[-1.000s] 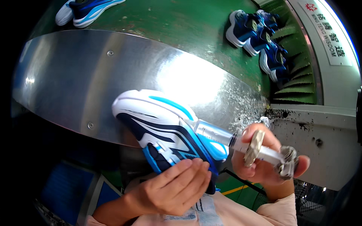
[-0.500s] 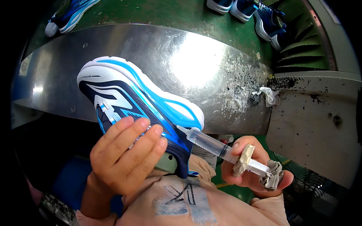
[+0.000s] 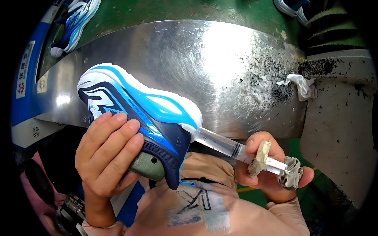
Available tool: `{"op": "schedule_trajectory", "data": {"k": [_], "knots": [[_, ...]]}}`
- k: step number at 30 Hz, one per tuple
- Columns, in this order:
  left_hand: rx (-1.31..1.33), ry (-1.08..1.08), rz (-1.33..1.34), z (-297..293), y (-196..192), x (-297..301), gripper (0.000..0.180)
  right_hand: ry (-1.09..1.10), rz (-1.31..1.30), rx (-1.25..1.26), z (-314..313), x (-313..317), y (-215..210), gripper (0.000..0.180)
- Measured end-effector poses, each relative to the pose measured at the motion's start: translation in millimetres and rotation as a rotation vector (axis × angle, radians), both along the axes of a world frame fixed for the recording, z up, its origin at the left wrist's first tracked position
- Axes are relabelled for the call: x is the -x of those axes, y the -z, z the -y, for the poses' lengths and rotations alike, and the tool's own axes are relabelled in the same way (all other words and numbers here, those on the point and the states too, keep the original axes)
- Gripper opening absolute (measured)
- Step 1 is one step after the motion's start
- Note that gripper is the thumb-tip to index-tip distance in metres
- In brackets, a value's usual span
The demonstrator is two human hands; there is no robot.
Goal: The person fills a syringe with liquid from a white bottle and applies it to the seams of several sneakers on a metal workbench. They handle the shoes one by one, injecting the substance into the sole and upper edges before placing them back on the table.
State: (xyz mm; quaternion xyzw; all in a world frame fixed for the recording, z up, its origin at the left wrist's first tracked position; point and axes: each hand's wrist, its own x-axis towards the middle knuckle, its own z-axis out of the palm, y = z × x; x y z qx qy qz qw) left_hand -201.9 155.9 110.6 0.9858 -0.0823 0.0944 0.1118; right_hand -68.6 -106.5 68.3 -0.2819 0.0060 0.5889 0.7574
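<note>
A navy, bright blue and white sports shoe (image 3: 157, 106) lies tilted on its side, its toe toward the far left and its heel toward me. My left hand (image 3: 108, 151) is closed over the upper near the laces; a green shoe last (image 3: 147, 166) with a dark hole fills the opening. In my right hand (image 3: 260, 161) is a clear plastic syringe (image 3: 214, 141). Its flange and plunger end are wrapped in pale tape or cloth, with my thumb behind the plunger end. The syringe's tip meets the shoe's heel side, where sole and upper join.
Beyond the shoe runs a metal work surface (image 3: 173, 47), flaked with dark residue on its right. A crumpled white tissue (image 3: 303, 86) lies at its right end. On the green belt (image 3: 189, 10) behind are more shoes (image 3: 75, 27). Right stands a stained pale machine panel (image 3: 338, 118).
The syringe tip has come against the shoe's heel side, along the sole's edge. My left hand and the shoe have shifted slightly left; the view has turned a little.
</note>
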Motion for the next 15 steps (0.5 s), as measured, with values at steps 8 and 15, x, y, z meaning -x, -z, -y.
{"op": "schedule_trajectory", "data": {"k": [8,15], "knots": [[-0.023,0.058,-0.071,-3,-4,-13,0.047,0.04,-0.122,-0.058,11,2,6,0.117],[-0.161,0.09,-0.074,-6,-16,-46,0.047,0.057,-0.174,-0.022,10,20,5,0.133]]}}
